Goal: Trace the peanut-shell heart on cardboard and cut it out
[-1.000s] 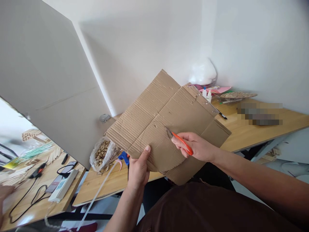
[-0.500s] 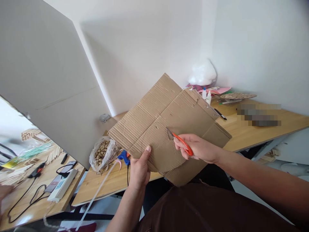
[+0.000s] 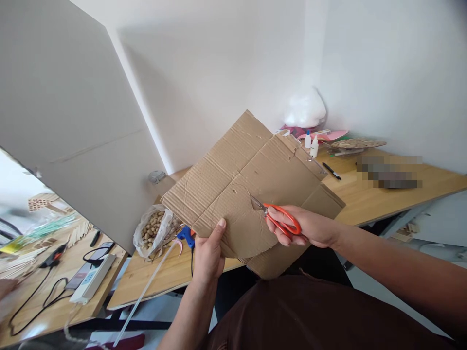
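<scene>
holding cardboard [image 3: 251, 189] in left hand [image 3: 208, 255], right hand [image 3: 306, 227] gripping scissors [image 3: 279, 218]

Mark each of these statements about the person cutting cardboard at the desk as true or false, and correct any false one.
1. The right hand holds orange-handled scissors. True.
2. The left hand grips the cardboard sheet by its near edge. True.
3. The cardboard sheet lies flat on the desk. False: it is held up above the desk.
4. The bag of nuts sits right of the scissors. False: it sits to the left, beside the blue glue gun.
5. A black pen lies on the desk. True.
</scene>
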{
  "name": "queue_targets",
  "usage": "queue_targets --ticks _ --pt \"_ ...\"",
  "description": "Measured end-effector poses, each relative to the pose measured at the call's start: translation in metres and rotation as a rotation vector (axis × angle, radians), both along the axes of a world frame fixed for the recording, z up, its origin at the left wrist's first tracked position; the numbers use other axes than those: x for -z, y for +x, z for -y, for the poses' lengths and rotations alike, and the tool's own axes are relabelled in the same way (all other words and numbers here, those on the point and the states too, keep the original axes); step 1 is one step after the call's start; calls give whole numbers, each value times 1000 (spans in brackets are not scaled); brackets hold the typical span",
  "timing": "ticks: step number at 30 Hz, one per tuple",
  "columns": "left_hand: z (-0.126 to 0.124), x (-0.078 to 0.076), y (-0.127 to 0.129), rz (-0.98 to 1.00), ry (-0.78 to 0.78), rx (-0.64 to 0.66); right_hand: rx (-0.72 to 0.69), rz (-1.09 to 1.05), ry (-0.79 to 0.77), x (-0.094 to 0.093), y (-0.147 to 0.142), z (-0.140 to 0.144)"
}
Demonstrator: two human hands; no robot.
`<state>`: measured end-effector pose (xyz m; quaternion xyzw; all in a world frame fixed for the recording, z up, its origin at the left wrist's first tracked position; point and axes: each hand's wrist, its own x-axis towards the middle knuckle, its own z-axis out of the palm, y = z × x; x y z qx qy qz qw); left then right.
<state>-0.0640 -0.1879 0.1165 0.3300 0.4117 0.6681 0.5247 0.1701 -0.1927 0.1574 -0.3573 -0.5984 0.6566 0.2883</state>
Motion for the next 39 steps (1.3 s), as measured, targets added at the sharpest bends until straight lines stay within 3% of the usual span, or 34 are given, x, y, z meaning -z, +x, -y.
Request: queue_targets --ticks 7,17,23,33,39 --pt "1 2 1 -8 -3 22 22 4 -26 0 -3 -1" --pt "3 -4 -1 -13 -13 73 24 4 122 -16 -4 -8" --pt "1 -2 -2 -8 -17 75 91 -6 66 -25 -10 -2" --pt "5 -4 2 2 -47 79 163 -121 36 -15 -11 -2" --pt "7 -4 7 10 -38 64 118 -145 12 -9 -12 3"
